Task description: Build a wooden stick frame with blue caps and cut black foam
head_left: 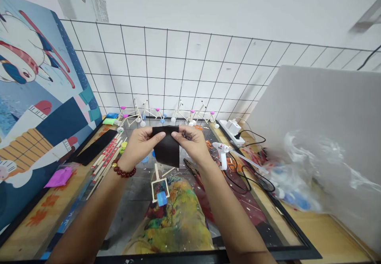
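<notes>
Between my two hands a black rectangular sheet [166,151] is held up by its top edge. My left hand [142,141] pinches the left top corner, thumb in front. My right hand [192,141] pinches the right top corner the same way, and the fingers behind are partly hidden. Below the sheet lies a small frame of pale sticks [153,190] with a blue square piece [162,198] on it. A pair of dark-jawed pliers [190,166] lies close to my right wrist, partly covered by the forearm.
Stick models [178,111] with pink and white parts stand along the back. A white glue gun [222,153] and power strip [233,131] are right, near plastic bags [297,192]. Left are striped sticks [107,153], a black strip [97,147] and a pink packet [61,176].
</notes>
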A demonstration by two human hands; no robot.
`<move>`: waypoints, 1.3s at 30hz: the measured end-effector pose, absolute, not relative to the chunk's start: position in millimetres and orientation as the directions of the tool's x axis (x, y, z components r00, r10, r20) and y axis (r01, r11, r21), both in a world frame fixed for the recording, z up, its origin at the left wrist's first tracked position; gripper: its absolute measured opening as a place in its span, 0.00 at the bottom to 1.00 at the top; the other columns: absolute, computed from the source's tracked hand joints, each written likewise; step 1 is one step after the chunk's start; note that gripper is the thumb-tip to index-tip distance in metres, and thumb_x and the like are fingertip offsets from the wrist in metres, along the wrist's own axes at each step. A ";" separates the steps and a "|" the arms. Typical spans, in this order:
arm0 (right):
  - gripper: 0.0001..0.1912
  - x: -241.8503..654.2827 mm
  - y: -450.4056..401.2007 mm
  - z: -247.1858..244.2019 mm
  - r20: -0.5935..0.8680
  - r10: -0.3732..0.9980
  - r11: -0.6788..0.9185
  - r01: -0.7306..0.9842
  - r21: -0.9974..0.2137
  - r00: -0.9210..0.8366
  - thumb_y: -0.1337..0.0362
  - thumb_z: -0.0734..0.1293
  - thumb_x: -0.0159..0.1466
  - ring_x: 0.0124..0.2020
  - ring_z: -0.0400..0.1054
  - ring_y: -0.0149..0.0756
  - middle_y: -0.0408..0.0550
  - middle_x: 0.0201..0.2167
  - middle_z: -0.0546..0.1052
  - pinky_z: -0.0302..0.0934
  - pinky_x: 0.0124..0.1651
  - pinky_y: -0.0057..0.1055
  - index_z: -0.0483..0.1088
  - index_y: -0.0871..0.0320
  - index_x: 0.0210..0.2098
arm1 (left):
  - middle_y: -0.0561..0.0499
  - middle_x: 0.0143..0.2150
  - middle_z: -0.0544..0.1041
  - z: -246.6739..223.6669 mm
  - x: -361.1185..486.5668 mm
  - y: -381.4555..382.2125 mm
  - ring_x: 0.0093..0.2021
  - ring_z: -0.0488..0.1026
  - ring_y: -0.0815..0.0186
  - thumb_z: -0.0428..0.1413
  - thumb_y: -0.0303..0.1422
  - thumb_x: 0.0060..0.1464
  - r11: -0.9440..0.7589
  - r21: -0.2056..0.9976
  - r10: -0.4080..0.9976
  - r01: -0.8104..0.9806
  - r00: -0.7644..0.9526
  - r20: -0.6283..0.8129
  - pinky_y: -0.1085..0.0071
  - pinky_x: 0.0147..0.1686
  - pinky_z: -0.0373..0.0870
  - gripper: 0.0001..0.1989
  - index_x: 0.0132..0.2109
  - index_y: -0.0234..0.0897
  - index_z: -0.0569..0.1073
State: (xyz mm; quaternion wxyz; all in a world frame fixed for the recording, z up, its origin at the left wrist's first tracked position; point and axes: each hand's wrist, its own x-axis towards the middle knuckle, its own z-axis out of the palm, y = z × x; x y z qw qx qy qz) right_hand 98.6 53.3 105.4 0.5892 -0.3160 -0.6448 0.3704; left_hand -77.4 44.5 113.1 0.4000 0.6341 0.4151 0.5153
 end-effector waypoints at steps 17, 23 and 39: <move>0.06 107.2 57.5 99.9 0.514 0.854 0.502 -0.129 -0.855 -0.079 0.65 0.68 0.53 0.22 0.60 0.29 0.43 0.26 0.77 0.54 0.25 0.28 0.80 0.53 0.28 | 0.47 0.25 0.75 117.5 -75.4 48.0 0.25 0.72 0.64 0.53 0.56 0.50 0.032 0.990 0.978 -0.135 0.207 -0.003 0.69 0.24 0.70 0.27 0.32 0.33 0.77; 0.13 110.4 61.4 95.6 0.499 0.853 0.486 -0.112 -0.867 -0.157 0.65 0.68 0.54 0.21 0.57 0.27 0.40 0.22 0.70 0.52 0.25 0.27 0.78 0.54 0.38 | 0.52 0.23 0.73 115.6 -72.5 45.2 0.25 0.69 0.69 0.65 0.41 0.41 -0.127 0.990 0.984 -0.066 0.117 0.135 0.73 0.25 0.67 0.13 0.28 0.34 0.77; 0.15 111.5 60.2 101.2 0.305 0.933 0.293 -0.088 -0.952 -0.192 0.54 0.76 0.47 0.25 0.61 0.28 0.41 0.23 0.72 0.54 0.28 0.26 0.77 0.57 0.29 | 0.53 0.22 0.72 114.5 -71.3 39.0 0.24 0.68 0.69 0.55 0.41 0.55 -0.397 0.824 0.918 0.405 0.162 0.363 0.74 0.26 0.63 0.14 0.30 0.34 0.76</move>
